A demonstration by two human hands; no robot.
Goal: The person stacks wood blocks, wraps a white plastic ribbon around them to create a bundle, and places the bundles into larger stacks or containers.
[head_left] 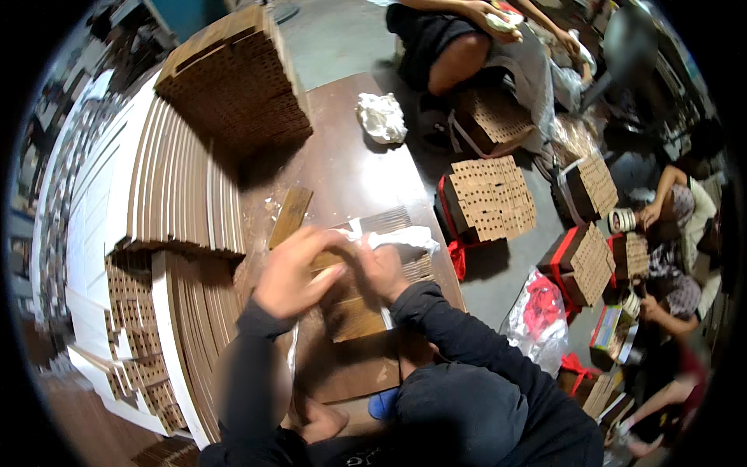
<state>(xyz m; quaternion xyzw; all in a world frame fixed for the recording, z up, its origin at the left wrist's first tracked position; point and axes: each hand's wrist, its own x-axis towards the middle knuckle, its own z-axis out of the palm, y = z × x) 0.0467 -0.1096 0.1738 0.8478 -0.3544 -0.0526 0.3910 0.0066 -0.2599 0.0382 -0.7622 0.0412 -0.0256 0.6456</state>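
Brown board seemingly touches left hand and right hand.

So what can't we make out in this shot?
- Head view: right hand, fingertips blurred; grip on white cloth unclear.
- Head view: brown wooden board, upper part covered by the hands, left included.
- Head view: blue footwear, partly hidden by dark clothing.
- Head view: far-left speckled items, too small and blurred.
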